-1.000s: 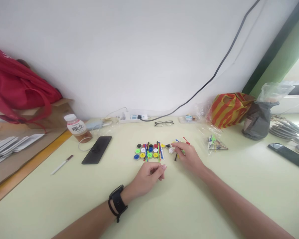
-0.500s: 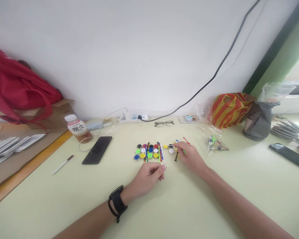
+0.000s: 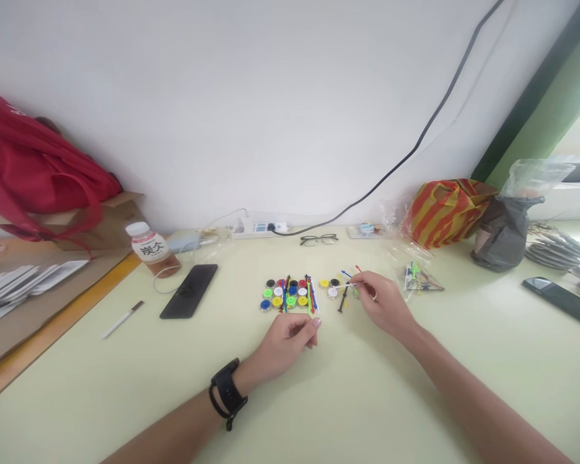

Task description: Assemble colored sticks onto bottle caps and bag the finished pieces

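Note:
A small block of coloured round caps (image 3: 286, 294) with thin coloured sticks (image 3: 309, 295) laid across it sits mid-table. Just right of it lie a few loose caps (image 3: 329, 287) and loose sticks (image 3: 342, 300). My right hand (image 3: 381, 301) is pinched on a thin white stick (image 3: 344, 285) that points left over the loose caps. My left hand (image 3: 286, 345), with a black watch on the wrist, rests curled on the table just in front of the block; its fingertips are pressed together and I cannot see anything in them.
A black phone (image 3: 188, 291), a drink bottle (image 3: 151, 250) and a white pen (image 3: 120, 319) lie left. Glasses (image 3: 318, 240) and a power strip (image 3: 261, 228) sit by the wall. A clear packet of sticks (image 3: 419, 278), a striped bag (image 3: 445, 211) and another phone (image 3: 560, 301) are on the right.
My right hand has drawn back to the right and lifted a white stick out of the loose pile. The left hand has stayed put.

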A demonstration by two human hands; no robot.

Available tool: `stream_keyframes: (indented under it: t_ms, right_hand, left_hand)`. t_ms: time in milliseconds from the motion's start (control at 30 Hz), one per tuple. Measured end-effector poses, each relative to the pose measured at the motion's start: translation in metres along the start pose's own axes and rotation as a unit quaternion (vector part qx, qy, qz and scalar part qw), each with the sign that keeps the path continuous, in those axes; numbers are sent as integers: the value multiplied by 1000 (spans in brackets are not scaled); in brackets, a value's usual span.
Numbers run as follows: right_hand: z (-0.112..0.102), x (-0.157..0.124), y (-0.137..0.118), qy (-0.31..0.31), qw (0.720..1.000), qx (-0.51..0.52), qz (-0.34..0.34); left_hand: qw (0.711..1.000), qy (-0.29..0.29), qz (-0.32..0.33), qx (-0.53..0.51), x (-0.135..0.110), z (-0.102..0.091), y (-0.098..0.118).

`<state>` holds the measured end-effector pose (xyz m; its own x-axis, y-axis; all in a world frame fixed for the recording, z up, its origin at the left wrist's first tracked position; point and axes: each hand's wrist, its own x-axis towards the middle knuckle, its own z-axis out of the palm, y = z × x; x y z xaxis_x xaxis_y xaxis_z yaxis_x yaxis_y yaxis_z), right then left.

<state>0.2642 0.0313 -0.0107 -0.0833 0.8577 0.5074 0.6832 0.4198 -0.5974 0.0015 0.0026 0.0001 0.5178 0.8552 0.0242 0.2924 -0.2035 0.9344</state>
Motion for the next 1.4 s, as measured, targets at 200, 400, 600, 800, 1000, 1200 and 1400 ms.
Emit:
stream_keyframes:
  t_ms: [200, 400, 600, 800, 1000, 1200, 1400]
  right_hand:
    - [2, -2, -3, -30, 999, -6, -12]
    - [-1, -4, -10, -28, 999, -6, -31]
    - [-2, -6, -16, -56, 996, -35, -54]
    - [-3, -9, -22, -77, 994, -30, -74]
    - [-3, -8, -22, -40, 996, -38, -65]
    - [0, -8, -20, -36, 997, -40, -59]
    - [2, -9, -18, -44, 996, -48, -55]
  left_hand:
    - [1000, 20, 22, -8, -2, 1, -1]
    - [998, 27, 48, 18, -6, 2, 6]
    - [996, 30, 66, 49, -5, -4, 10]
    - [982, 47, 93, 155, -6, -8, 9]
    - [972, 9, 108, 209, -10, -6, 8]
    - [970, -13, 109, 217, -10, -6, 8]
    - [964, -54, 116, 233, -11, -6, 7]
